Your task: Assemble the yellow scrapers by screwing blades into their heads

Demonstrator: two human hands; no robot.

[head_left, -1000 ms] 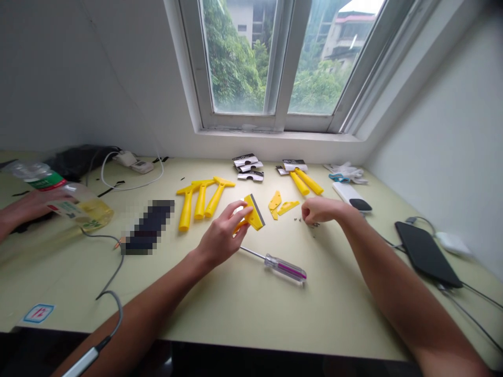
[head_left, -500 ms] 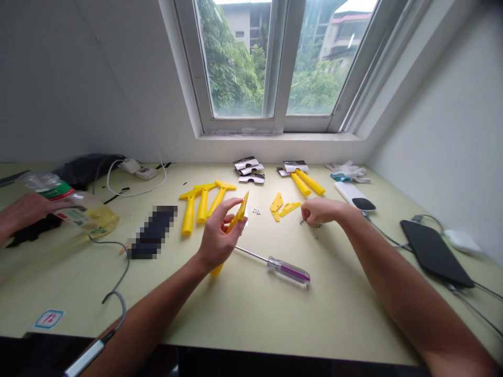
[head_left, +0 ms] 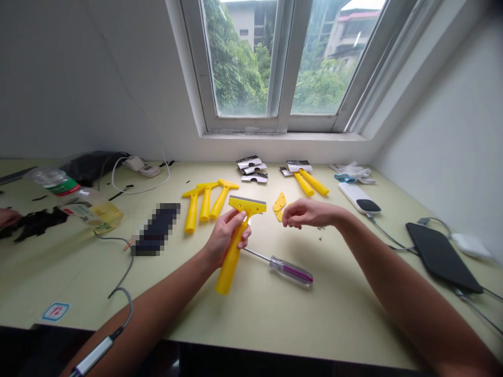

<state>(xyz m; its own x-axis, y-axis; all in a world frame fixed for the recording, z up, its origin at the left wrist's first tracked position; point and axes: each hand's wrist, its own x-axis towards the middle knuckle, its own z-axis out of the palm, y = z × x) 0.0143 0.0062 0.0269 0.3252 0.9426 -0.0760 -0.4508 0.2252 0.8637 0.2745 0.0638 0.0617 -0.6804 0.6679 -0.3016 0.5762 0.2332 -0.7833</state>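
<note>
My left hand (head_left: 227, 235) is closed round a yellow scraper (head_left: 228, 269), head up, its flat face with a dark blade edge toward me. My right hand (head_left: 297, 213) hovers to its right with fingers pinched together; whatever lies in the pinch is too small to make out. Beside those fingertips are yellow plates (head_left: 279, 203) with small holes, partly covered by the hand. A few small screws (head_left: 320, 238) lie under my right wrist. Below the hands rests a screwdriver (head_left: 291, 270) with a clear and purple handle, its shaft tip hidden behind the scraper.
Several yellow scrapers (head_left: 191, 212) lie left of centre, and two yellow handles (head_left: 312, 183) under black-and-white cards at the back. A tilted bottle (head_left: 90, 207) and another person's hand (head_left: 8, 217) are at left. A phone (head_left: 442, 256) with cables and a power bank (head_left: 358, 198) sit right.
My right hand has lifted from the screws and moved left toward the scraper. My left hand has turned the scraper's face toward me. The other person's hand has withdrawn from the bottle.
</note>
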